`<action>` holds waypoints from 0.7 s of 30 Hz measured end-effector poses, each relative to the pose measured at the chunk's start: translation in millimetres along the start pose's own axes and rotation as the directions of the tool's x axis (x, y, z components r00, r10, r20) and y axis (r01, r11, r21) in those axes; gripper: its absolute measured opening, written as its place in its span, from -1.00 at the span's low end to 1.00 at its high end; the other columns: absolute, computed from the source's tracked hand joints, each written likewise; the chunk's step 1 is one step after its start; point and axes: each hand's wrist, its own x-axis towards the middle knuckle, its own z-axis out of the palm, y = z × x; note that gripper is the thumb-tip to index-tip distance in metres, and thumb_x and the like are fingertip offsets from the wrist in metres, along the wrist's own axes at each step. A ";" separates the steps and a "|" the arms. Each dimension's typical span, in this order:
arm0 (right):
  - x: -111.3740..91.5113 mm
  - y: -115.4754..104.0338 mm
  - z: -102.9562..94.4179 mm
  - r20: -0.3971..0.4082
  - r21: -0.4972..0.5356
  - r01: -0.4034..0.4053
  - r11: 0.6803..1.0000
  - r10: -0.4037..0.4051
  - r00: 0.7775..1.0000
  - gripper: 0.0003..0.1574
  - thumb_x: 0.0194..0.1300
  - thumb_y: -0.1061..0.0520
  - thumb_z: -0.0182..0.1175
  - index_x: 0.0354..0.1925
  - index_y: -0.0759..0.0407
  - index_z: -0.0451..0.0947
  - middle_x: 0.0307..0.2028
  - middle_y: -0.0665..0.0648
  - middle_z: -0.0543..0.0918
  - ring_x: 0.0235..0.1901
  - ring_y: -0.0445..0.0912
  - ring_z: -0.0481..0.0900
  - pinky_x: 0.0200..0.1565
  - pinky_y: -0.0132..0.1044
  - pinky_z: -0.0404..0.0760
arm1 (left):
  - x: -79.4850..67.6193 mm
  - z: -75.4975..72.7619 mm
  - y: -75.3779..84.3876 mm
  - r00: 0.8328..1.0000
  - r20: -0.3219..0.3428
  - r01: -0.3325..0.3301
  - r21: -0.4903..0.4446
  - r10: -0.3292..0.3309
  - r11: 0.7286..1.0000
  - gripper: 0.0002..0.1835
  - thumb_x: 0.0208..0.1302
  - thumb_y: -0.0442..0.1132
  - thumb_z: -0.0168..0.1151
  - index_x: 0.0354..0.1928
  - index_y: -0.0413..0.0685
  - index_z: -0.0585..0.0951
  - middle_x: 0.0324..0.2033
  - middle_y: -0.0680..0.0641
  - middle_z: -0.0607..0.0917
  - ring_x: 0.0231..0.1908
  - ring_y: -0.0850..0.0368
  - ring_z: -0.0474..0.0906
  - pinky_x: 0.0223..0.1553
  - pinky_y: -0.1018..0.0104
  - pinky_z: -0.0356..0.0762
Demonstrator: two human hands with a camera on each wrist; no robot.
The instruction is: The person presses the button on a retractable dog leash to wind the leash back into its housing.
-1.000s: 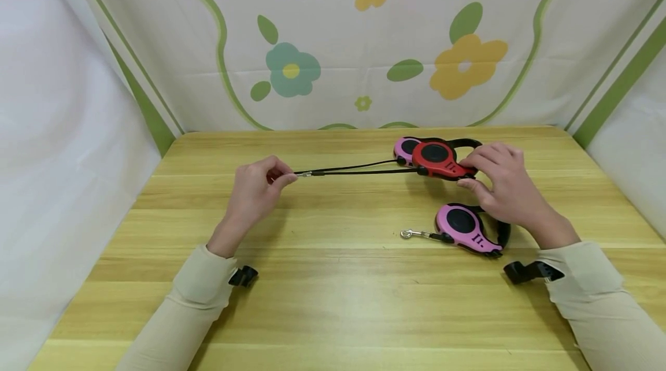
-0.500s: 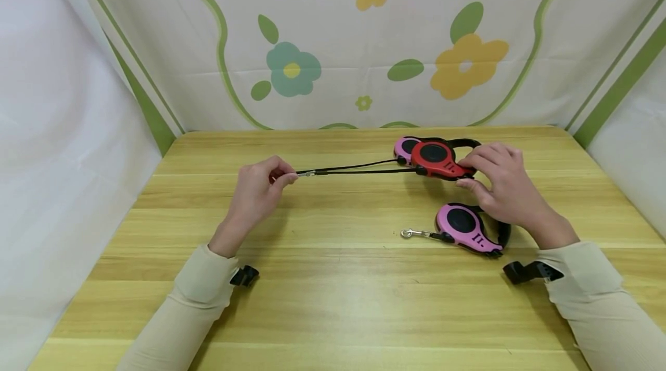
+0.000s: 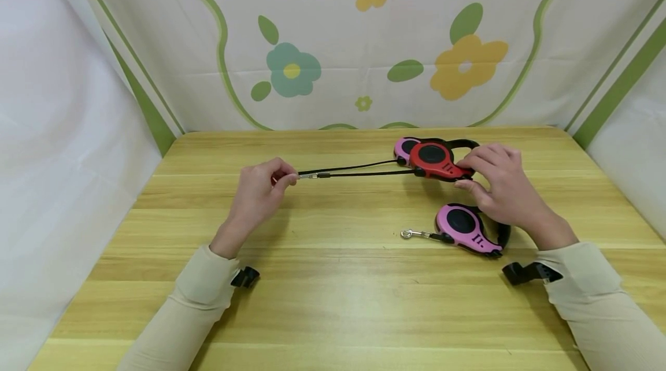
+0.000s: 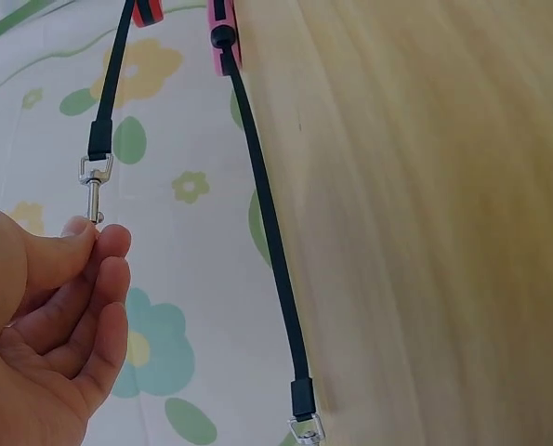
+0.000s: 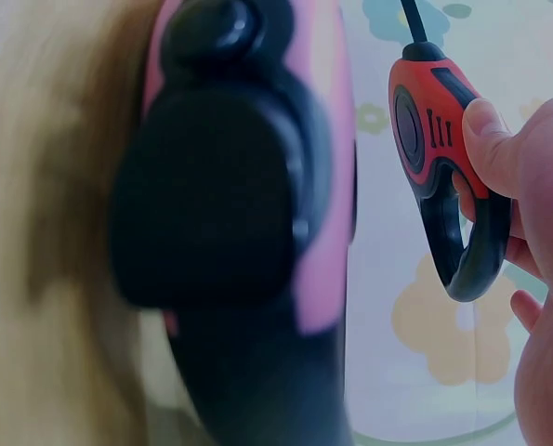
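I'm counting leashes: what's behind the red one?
In the head view, a pink leash: its left end and black cord show, but the red leash covers much of its body, which cannot be seen.

Both forearms [image 3: 195, 290] reach forward, angled inward.
Left hand [image 3: 258, 193]: thumb and forefinger pinched, other fingers loosely curled. Right hand [image 3: 500, 187]: gripping, thumb opposite fingers.

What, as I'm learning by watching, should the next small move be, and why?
Probably lower the red leash to the table, with its cord kept straight. The right hand grips it, the left hand pinches its clip, and the pink leash behind it lies with its own cord drawn out likewise.
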 end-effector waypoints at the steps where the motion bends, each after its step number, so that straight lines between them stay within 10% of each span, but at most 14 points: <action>1: 0.3 -0.3 0.2 -0.001 0.000 0.002 1.000 -0.002 1.000 -0.05 0.56 -0.50 -0.11 -0.13 0.35 0.67 -0.13 0.35 0.66 -0.01 0.26 0.47 0.02 0.26 0.18 | 0.0 0.4 0.1 1.000 0.004 0.001 -0.002 -0.001 1.000 -0.92 0.47 -0.33 0.35 -0.16 -0.21 0.75 -0.32 -0.20 0.83 -0.38 0.02 0.68 -0.32 0.33 0.58; 21: 2.7 -5.8 0.7 -0.010 0.002 0.008 1.000 -0.008 1.000 -0.09 0.54 -0.48 -0.05 -0.13 0.33 0.69 -0.13 0.34 0.68 -0.01 0.25 0.48 0.06 0.28 0.19 | -0.8 3.5 5.6 1.000 0.026 0.005 0.032 -0.006 0.999 -0.90 0.44 -0.25 0.40 -0.19 -0.14 0.76 -0.33 -0.11 0.83 -0.30 0.01 0.67 -0.19 0.18 0.57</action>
